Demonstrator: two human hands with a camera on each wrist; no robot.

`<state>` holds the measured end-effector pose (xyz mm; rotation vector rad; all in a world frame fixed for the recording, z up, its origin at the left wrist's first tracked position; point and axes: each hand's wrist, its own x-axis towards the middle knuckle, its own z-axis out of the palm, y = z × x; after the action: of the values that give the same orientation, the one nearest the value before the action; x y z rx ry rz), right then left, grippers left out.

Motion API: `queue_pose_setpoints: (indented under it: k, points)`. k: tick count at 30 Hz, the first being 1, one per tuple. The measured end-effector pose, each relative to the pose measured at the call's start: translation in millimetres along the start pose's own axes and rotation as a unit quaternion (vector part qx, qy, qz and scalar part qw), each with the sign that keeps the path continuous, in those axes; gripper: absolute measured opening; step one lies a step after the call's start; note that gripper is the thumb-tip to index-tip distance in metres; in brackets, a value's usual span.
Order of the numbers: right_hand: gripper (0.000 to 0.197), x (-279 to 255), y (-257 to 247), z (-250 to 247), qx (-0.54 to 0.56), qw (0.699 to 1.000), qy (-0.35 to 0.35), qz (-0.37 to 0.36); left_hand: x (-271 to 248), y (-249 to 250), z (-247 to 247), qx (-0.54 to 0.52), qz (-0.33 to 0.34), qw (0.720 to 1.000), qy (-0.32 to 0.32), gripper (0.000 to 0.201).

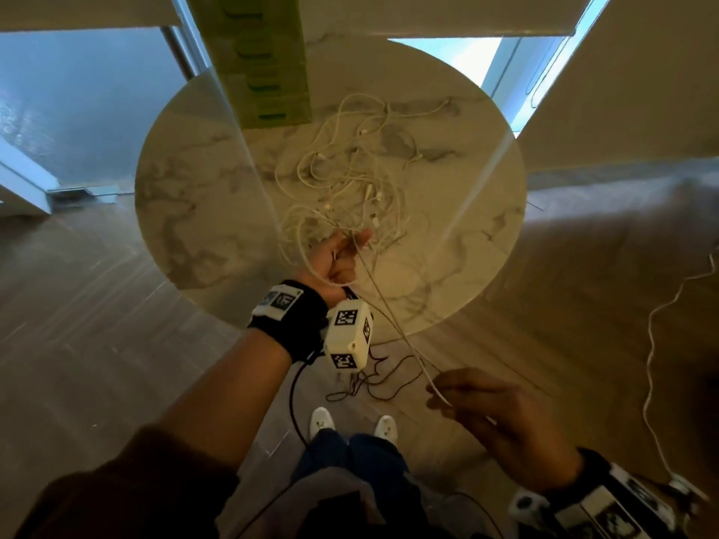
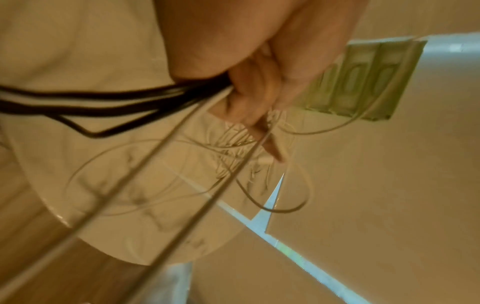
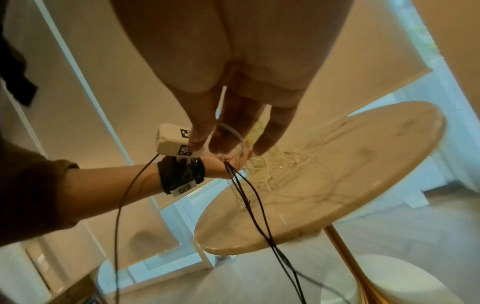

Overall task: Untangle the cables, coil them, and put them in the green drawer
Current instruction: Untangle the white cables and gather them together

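Here left hand (image 1: 337, 262) clutches cables (image 1: 350, 180) over table (image 1: 194, 180) — right hand (image 1: 478, 398) pinches white strand.

So there's a messy tangle of thin white cables (image 1: 350, 177) spread over the round marble bench (image 1: 186, 188). One white strand (image 1: 393, 324) runs taut off the pile toward the near edge. A few thin black cables (image 3: 259, 216) dangle off the front. The tall pale green drawer unit (image 1: 268, 68) stands at the far side.
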<state>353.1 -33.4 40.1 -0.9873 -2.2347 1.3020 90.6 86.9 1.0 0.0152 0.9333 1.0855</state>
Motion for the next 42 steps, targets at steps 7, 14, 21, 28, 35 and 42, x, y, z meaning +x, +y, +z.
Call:
queue_pose_setpoints:
  k: [7,14,21,28,35,42]
  points:
    - [0.027,9,21,-9,0.075,0.983,0.051,0.159,-1,-23,1,0.085,0.077,0.993,0.038,0.011]
    - [0.035,95,-8,-6,0.111,0.969,-0.006,0.221,-25,-50,-19,0.243,0.12,0.958,0.097,0.014]
    - [0.008,131,-6,-7,0.148,0.946,0.269,0.106,-39,-43,-26,0.347,0.243,0.898,0.121,0.015]
    - [0.024,166,12,8,-0.093,0.987,-0.027,0.124,-47,-41,-22,0.33,0.266,0.9,0.106,0.01]
    - [0.014,183,25,12,-0.089,0.991,0.004,0.104,-52,-35,-35,0.336,0.213,0.909,0.125,0.021]
    - [0.014,217,44,-24,-0.003,0.961,0.19,0.199,-61,-15,-62,0.331,0.164,0.915,0.163,0.038]
